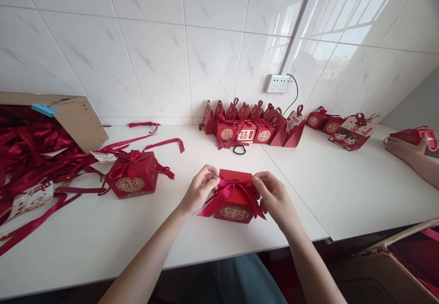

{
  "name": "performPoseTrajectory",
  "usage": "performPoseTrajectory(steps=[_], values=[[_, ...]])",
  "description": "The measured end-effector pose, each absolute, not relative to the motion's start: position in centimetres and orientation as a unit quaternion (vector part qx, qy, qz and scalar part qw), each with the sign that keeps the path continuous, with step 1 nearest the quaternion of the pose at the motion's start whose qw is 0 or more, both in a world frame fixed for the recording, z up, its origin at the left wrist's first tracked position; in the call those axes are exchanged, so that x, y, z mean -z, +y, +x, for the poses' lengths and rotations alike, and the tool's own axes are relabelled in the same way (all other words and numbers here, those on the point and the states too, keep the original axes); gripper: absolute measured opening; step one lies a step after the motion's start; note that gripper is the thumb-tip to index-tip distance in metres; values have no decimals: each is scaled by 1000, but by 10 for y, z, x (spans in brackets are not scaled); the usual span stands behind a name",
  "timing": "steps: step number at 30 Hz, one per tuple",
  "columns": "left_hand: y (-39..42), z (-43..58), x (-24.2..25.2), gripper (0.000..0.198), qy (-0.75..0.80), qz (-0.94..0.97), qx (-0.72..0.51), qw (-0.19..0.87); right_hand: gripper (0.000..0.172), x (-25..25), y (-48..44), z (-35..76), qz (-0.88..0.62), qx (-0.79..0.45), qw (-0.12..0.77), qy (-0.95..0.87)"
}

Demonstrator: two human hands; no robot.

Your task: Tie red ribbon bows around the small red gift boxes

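A red gift box [235, 213] with a gold round emblem stands on the white table in front of me. Around its upper part a red satin ribbon [224, 194] is tied in a bow, its tails hanging down the front. My left hand [200, 189] pinches the bow's left side between thumb and fingers. On the other side, my right hand [273, 195] is closed on the right part of the ribbon. Both hands touch the box's upper edges. Left of them sits another red box [135, 176] with a ribbon bow.
At far left, a cardboard carton [80, 119] spills red ribbons. Several small red boxes [245, 132] line the wall, with a black loop [239, 149] before them. A patterned box [351, 132] stands farther right. Another person's hand [404, 146] rests by a red box. An open carton [370, 267] is lower right.
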State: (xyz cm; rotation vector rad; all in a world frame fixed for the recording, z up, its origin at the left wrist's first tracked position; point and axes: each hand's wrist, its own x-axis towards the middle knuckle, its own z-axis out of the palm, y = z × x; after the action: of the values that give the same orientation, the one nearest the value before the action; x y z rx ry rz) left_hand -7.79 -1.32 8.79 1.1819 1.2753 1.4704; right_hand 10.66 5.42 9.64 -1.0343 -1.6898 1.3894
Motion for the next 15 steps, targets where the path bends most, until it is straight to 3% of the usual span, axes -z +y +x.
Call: performPoseTrajectory(steps=[8, 15], values=[[-12, -81, -86, 15, 540, 489, -556, 401, 35, -89, 63, 112, -300, -709, 352, -532], [-11, -80, -82, 25, 578, 507, -523, 367, 35, -81, 72, 114, -271, -788, 347, -431]])
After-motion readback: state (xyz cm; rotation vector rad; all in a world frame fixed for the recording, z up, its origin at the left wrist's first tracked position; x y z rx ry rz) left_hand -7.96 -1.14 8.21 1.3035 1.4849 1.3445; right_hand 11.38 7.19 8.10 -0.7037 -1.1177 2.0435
